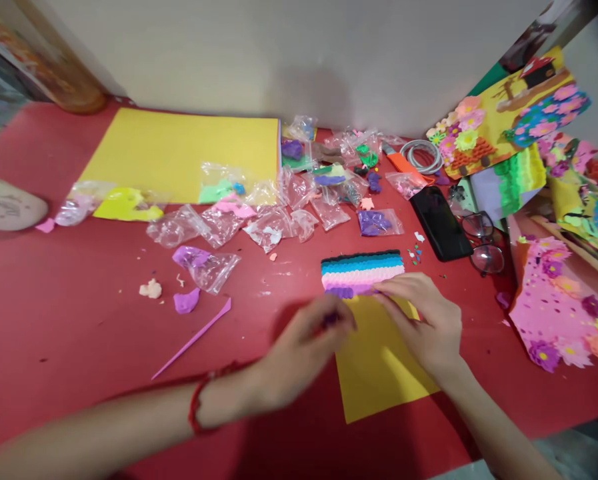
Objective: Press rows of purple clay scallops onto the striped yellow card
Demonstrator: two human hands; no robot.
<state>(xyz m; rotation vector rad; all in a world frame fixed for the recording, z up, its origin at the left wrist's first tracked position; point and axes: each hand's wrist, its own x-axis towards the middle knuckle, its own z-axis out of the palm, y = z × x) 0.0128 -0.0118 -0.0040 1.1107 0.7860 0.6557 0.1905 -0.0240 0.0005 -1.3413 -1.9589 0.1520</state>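
A yellow sheet of card [379, 360] lies in front of me, its upper end covered by scalloped rows of modelling clay [363, 267] in black, blue, white and pink. A short stretch of dark purple clay [339, 293] sits along the lowest row. My left hand [309, 340] is closed around a lump of purple clay [331, 319], just below that row and slightly blurred. At the row's right part, the thumb and forefinger of my right hand [426, 320] pinch together on what looks like a small bit of purple clay [376, 291].
A pink pointed tool [193, 339] and a purple clay piece [187, 301] lie to the left. Several clay bags [223, 223] spread across the back beside a large yellow sheet [179, 147]. Rightward are a black phone [439, 223], glasses [486, 241] and decorated cards [543, 300].
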